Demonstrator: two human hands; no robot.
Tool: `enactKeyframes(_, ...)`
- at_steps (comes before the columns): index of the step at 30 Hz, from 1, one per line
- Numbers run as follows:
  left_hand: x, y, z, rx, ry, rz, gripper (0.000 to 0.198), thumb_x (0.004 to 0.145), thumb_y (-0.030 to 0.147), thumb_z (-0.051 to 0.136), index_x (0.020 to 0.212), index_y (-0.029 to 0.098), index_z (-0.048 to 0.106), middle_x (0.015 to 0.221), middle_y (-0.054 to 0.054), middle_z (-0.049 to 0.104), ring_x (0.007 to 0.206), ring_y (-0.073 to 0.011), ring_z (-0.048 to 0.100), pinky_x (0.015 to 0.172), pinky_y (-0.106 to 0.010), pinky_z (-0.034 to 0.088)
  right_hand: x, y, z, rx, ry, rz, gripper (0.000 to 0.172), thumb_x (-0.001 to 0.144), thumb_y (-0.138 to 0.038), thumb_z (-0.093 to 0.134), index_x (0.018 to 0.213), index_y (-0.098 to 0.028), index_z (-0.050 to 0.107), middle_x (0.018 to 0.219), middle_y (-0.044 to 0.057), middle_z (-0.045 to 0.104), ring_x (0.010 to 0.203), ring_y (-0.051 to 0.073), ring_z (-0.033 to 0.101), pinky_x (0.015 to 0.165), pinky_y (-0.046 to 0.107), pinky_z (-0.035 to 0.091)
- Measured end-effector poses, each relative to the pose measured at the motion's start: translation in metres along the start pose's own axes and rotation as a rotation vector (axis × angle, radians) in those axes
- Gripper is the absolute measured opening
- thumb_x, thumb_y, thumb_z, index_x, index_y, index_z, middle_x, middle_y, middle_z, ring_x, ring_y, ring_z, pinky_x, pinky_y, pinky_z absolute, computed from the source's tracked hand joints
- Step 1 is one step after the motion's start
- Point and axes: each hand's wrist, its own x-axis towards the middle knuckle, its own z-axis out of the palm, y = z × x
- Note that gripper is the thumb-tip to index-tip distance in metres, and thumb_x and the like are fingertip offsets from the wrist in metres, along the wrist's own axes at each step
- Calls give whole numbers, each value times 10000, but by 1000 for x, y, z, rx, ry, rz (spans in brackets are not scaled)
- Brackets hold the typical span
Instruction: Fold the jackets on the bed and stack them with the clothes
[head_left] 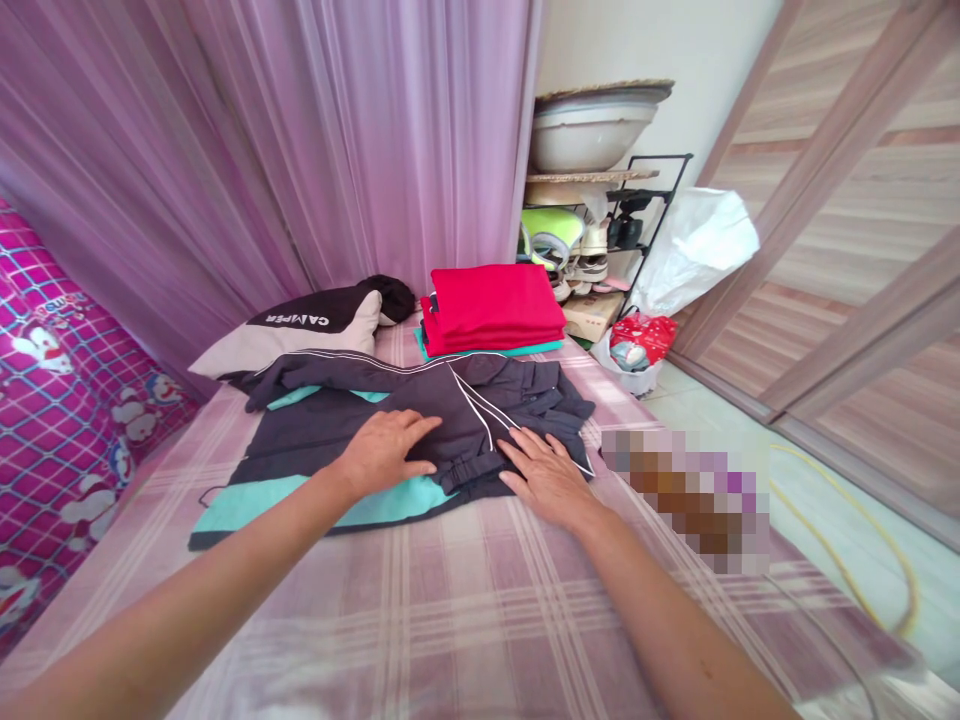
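Note:
A dark navy jacket (390, 420) with teal panels and white piping lies spread on a pink plaid bed sheet (450, 600). My left hand (386, 450) rests flat on the jacket's lower middle, fingers stretched toward the right. My right hand (547, 475) lies flat with fingers spread on the jacket's hem, right of the white piping. Neither hand holds anything. Behind the jacket sits a stack of folded red clothes (491, 305) with a teal piece at the bottom.
A beige and black garment with lettering (300, 335) lies at the back left near the purple curtain (300, 150). A shoe rack (600, 250) with a basin on top, a white plastic bag (697, 245) and a red bag (641, 340) stand at the right. A cartoon-print pink fabric (52, 400) is at the left.

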Motion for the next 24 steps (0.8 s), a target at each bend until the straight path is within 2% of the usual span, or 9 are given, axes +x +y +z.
enactKeyframes(4,-3,20,10,-64,-122,202,596,859,654,548,1340,306,607,1350,-74,643,1202,-262,615,1026,-388,443,0,1,-1,9,1,-6,524,1022,-453,367,1473,-228,510,1568,113,431,1462,281,353,1177,537,269)
enactKeyframes(9,2,23,9,-119,-134,144,360,931,514,498,1163,306,678,1138,-29,737,1041,-216,686,877,-319,499,0,1,-1,16,4,-8,531,1021,-458,355,1476,-232,507,1565,120,434,1458,280,360,1172,536,277)
enactKeyframes(12,21,-9,-16,-149,-28,-96,349,931,511,476,1045,263,694,1016,-33,752,947,-227,701,814,-315,503,0,1,-1,11,2,-9,527,1022,-458,353,1478,-242,505,1566,113,434,1458,277,361,1173,531,279)
enactKeyframes(14,34,-44,-39,-124,180,-385,358,936,470,446,1018,216,684,1010,-73,748,958,-251,693,844,-341,507,0,1,-1,6,6,-9,526,1023,-458,361,1480,-242,503,1566,114,433,1460,279,359,1174,531,278)
enactKeyframes(16,38,-76,-56,-130,443,-699,378,935,413,421,1161,201,636,1119,-98,729,1045,-267,674,897,-374,511,0,1,-1,4,6,-7,525,1023,-455,371,1484,-239,498,1568,117,429,1461,284,356,1172,536,282)
enactKeyframes(18,33,-94,-59,-163,597,-808,475,918,389,436,1331,179,539,1280,-127,668,1131,-276,647,972,-417,502,-1,1,-2,4,-2,-2,521,1022,-450,382,1484,-239,497,1570,118,426,1462,288,356,1170,540,286)
enactKeyframes(19,27,-94,-54,-160,617,-754,534,904,389,461,1386,162,494,1348,-146,628,1207,-286,610,1025,-439,479,0,1,-2,5,-6,-1,519,1021,-447,387,1483,-238,499,1570,118,426,1461,289,357,1172,541,284)
enactKeyframes(21,11,-78,-31,-112,596,-515,628,889,408,498,1455,144,435,1496,-171,503,1394,-308,452,1137,-478,390,0,0,-3,8,-5,-2,518,1020,-444,392,1479,-234,504,1568,121,428,1460,290,359,1175,542,278)
enactKeyframes(24,-13,-27,14,-88,464,-265,601,933,473,456,1475,214,447,1571,-132,427,1479,-307,332,1178,-526,329,0,-2,-3,9,4,2,514,1018,-435,398,1477,-232,507,1562,126,436,1456,292,364,1171,549,282)
